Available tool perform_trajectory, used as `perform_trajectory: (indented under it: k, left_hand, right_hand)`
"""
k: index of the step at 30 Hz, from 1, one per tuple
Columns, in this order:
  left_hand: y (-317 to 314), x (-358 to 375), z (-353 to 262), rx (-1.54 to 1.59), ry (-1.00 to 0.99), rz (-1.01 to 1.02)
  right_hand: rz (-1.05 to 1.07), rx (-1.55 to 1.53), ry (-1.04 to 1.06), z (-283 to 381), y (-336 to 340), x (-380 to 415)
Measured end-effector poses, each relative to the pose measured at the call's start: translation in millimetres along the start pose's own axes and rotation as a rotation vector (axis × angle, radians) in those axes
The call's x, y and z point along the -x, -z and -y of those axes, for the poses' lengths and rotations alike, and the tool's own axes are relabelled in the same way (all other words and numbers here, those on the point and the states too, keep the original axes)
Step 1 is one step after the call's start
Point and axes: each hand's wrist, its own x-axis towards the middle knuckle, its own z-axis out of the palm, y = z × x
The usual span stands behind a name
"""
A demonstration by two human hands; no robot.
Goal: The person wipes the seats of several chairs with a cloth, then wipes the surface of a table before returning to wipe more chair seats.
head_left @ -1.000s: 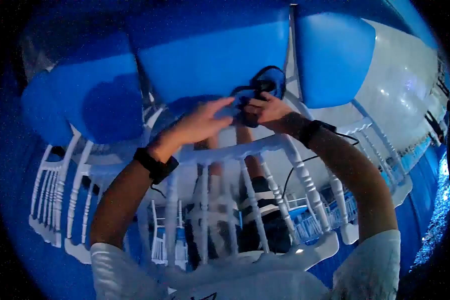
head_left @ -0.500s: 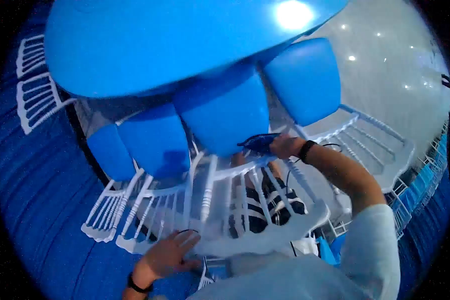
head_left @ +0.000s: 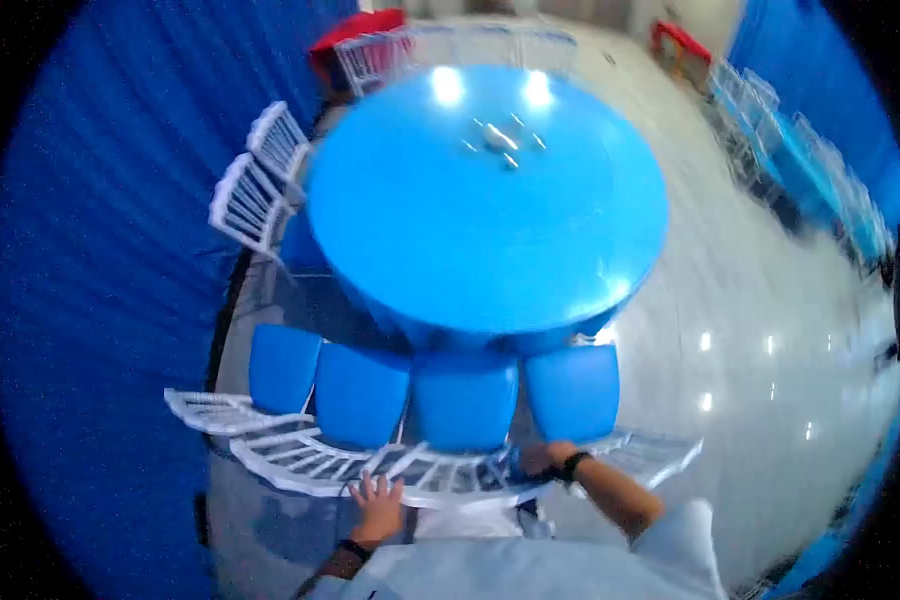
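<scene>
My left hand (head_left: 378, 508) has its fingers spread over the top rail of a white chair (head_left: 470, 494) in front of me. On the other side of that chair's back, my right hand (head_left: 545, 458) is closed on a dark blue thing, blurred and mostly hidden, near the rear of the blue seat (head_left: 465, 400). A row of further blue seats (head_left: 362, 393) stands beside it, along the near side of a round table (head_left: 485, 230) with a blue cloth.
Small shiny objects (head_left: 502, 138) lie on the table. White chairs (head_left: 255, 205) stand at its left and far side. Blue drapes (head_left: 120, 250) hang at the left. A long table with chairs (head_left: 805, 175) stands at the right, and red-covered furniture (head_left: 682, 42) farther back.
The view has tilted up, bringing the whole round table into sight. Both hands remain near the chair back, and the dark blue thing at my right hand shows less than before.
</scene>
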Motion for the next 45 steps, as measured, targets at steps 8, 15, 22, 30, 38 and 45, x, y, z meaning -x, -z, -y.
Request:
perform_trajectory:
  k: [8,15,22,30,38,45]
  left_hand:
    - [14,1,-5,-0.026,0.013,0.088]
    - [8,-5,11,0.099,-0.065,0.24]
    - [-7,-10,38,0.145,-0.224,0.177]
    - [80,-53,47,0.29,-0.507,0.437]
    - [185,-24,-27,0.515,-0.778,0.18]
    - [183,-10,-71,0.33,-1.102,0.407]
  right_hand:
    - [-0.318,-0.106,-0.03,20,50,74]
    - [-0.493,-0.062,-0.044,165,53,164]
    - [-0.961,-0.485,-0.104,254,-5,191]
    - [-0.697,-0.685,-0.347,330,10,215]
    - [-0.7,-0.926,-0.09,419,23,222]
    - [-0.975,-0.8,-0.1,441,-1,264]
